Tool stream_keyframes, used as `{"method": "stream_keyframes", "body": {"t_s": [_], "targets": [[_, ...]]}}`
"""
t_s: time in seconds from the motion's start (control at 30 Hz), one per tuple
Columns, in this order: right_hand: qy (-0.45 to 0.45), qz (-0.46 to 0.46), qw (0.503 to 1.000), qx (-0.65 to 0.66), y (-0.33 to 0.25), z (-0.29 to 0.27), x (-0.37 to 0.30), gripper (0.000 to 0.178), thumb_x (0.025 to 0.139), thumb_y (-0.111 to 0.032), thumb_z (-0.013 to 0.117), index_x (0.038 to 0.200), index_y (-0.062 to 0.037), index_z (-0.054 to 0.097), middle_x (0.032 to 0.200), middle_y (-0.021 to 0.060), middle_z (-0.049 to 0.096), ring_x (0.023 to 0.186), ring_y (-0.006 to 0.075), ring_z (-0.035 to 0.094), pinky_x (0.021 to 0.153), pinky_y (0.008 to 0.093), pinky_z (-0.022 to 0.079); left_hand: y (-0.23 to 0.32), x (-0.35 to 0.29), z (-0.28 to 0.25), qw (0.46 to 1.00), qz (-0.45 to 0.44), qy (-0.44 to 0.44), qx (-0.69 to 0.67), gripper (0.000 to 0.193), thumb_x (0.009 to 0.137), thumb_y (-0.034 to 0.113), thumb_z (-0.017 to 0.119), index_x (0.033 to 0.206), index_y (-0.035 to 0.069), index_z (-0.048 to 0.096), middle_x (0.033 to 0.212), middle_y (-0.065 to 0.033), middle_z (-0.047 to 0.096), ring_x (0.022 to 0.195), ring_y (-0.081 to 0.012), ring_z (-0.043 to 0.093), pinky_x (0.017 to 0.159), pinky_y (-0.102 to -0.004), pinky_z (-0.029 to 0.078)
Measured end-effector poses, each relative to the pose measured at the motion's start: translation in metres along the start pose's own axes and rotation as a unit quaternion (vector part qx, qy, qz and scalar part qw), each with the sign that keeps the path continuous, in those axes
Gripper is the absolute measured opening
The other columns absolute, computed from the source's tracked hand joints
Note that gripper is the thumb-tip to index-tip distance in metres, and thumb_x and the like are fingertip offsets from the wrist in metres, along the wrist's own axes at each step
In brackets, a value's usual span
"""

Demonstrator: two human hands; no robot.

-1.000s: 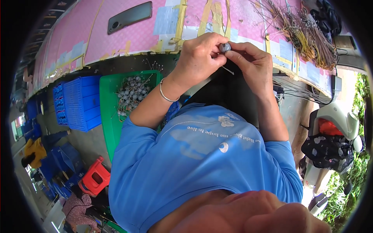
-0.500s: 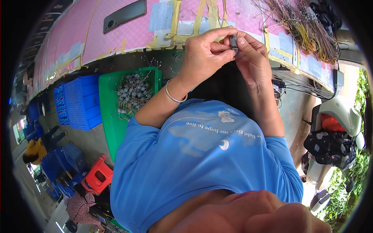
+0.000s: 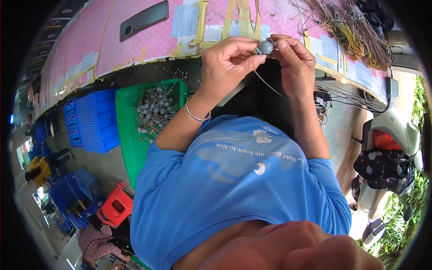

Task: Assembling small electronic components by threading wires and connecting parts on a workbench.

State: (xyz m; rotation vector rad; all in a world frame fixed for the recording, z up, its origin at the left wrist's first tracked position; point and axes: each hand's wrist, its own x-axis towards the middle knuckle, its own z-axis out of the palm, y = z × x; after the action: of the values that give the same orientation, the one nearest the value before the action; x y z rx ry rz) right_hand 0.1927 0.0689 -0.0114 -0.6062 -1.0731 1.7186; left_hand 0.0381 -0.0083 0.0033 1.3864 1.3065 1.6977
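A small glossy grey ball (image 3: 266,47) sits between my two hands at the table's near edge. My left hand (image 3: 227,63) is closed in a pinch at the ball's left side, where a short pale piece shows by the fingertips. From there a thin grey wire (image 3: 265,83) curves down to the right. My right hand (image 3: 297,60) pinches a fine light lead at the ball's right side, thumb against forefinger. Below left, a green bin (image 3: 128,153) holds a heap of similar grey balls with wires (image 3: 156,108).
The pink, tape-patched table (image 3: 108,49) carries a phone (image 3: 144,20) at the far left and a bundle of wires (image 3: 364,42) at the right. Blue crates (image 3: 96,119) and a red stool (image 3: 116,204) stand left; a scooter (image 3: 393,130) is at right. Other people are in the background.
My hands have moved apart, and the grey ball between them now shows fully. A wire now hangs in view below the fingertips.
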Motion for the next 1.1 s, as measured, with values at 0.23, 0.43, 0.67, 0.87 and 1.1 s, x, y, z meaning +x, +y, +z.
{"method": "stream_keyframes", "body": {"t_s": [0.23,0.43,0.67,0.87,1.1], "targets": [[-0.026,-0.023,0.999,-0.034,-0.001,0.001,-0.003,0.012,0.096,-0.009,0.059,0.103,-0.0002,0.064,0.103,0.0136,0.069,0.093,0.0201,0.067,0.085,0.0349,0.056,-0.006,0.001,-0.016,0.989,0.108,-0.053,0.085,0.020,0.084,0.001,0.074,0.101,-0.007,0.067,0.109,-0.0148,0.068,0.075,-0.0165,0.071,0.056,-0.0223,0.056],[-0.100,-0.007,0.993,-0.061,-0.007,0.000,-0.008,0.018,0.095,-0.006,0.060,0.111,0.0018,0.063,0.104,0.0108,0.068,0.094,0.0171,0.066,0.087,0.0319,0.053,0.016,-0.003,-0.022,0.994,0.004,-0.078,0.076,0.019,0.084,0.000,0.072,0.101,-0.006,0.067,0.109,-0.0142,0.068,0.075,-0.0148,0.069,0.054,-0.0208,0.055],[-0.175,-0.004,0.980,-0.096,-0.020,0.007,-0.013,0.027,0.086,0.001,0.069,0.113,0.0018,0.065,0.104,0.0076,0.068,0.096,0.0147,0.065,0.088,0.0284,0.052,0.023,-0.008,-0.026,0.997,-0.006,-0.075,0.027,0.023,0.080,0.007,0.078,0.097,-0.004,0.068,0.097,-0.0090,0.069,0.068,-0.0105,0.067,0.054,-0.0215,0.055],[-0.200,-0.013,0.976,-0.082,-0.026,0.011,-0.018,0.024,0.085,0.002,0.069,0.110,0.0017,0.068,0.101,0.0080,0.069,0.094,0.0146,0.065,0.086,0.0286,0.052,0.029,-0.015,-0.028,0.998,0.004,-0.061,0.014,0.023,0.081,0.004,0.076,0.101,-0.004,0.068,0.096,-0.0083,0.069,0.072,-0.0116,0.068,0.058,-0.0222,0.058],[-0.207,0.027,0.972,-0.111,-0.021,0.012,-0.020,0.018,0.087,0.000,0.068,0.104,0.0046,0.069,0.100,0.0121,0.071,0.092,0.0192,0.067,0.084,0.0303,0.054,0.038,-0.022,-0.041,0.995,-0.011,-0.101,0.005,0.021,0.084,0.000,0.072,0.104,-0.004,0.068,0.098,-0.0087,0.069,0.076,-0.0131,0.069,0.062,-0.0233,0.059]]}}
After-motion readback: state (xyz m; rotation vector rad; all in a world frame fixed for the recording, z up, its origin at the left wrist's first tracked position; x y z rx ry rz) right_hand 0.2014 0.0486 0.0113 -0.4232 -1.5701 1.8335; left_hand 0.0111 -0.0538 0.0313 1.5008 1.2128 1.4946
